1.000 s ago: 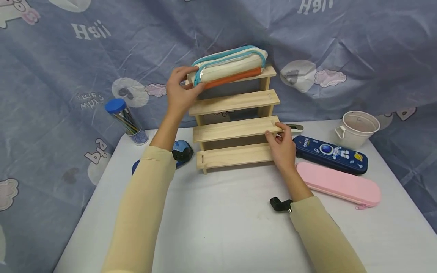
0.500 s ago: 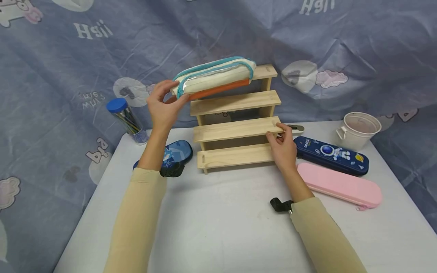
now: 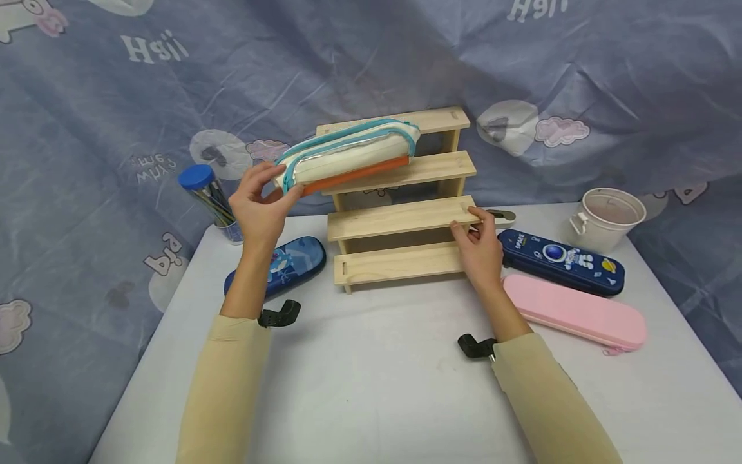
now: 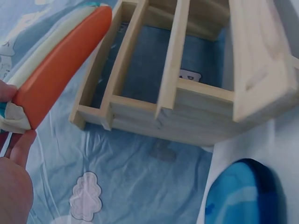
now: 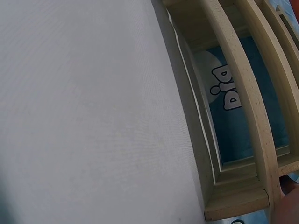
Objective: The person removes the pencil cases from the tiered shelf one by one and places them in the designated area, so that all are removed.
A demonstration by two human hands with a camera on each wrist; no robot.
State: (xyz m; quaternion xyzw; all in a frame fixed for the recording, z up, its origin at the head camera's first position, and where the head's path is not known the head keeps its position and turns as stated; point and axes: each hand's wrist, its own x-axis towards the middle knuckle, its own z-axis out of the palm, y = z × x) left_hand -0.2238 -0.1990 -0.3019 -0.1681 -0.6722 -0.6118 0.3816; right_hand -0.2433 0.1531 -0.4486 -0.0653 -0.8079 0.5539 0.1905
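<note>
My left hand (image 3: 260,205) pinches the near left end of a pencil case (image 3: 348,156) with cream sides, teal zip trim and an orange base. The case is tilted, its right end higher, and overlaps the upper tiers of a wooden stepped shelf (image 3: 400,219) in the head view. In the left wrist view the orange base (image 4: 65,60) faces the camera, held at its corner by thumb and fingers. My right hand (image 3: 482,252) grips the right end of the shelf's second tier from the bottom, fingers over the board's edge. That hand shows only at the corner of its wrist view.
Left of the shelf lies a blue pencil case (image 3: 295,264), with a blue-lidded tube of pencils (image 3: 211,200) behind. On the right are a navy space-print case (image 3: 562,263), a pink case (image 3: 574,312), a white bucket (image 3: 608,219) and a grey-handled item (image 3: 503,218).
My left hand has brought the cream pencil case off the top tier, leftward, down and nearer. The top tier's board now shows bare. My right hand stays on the shelf.
</note>
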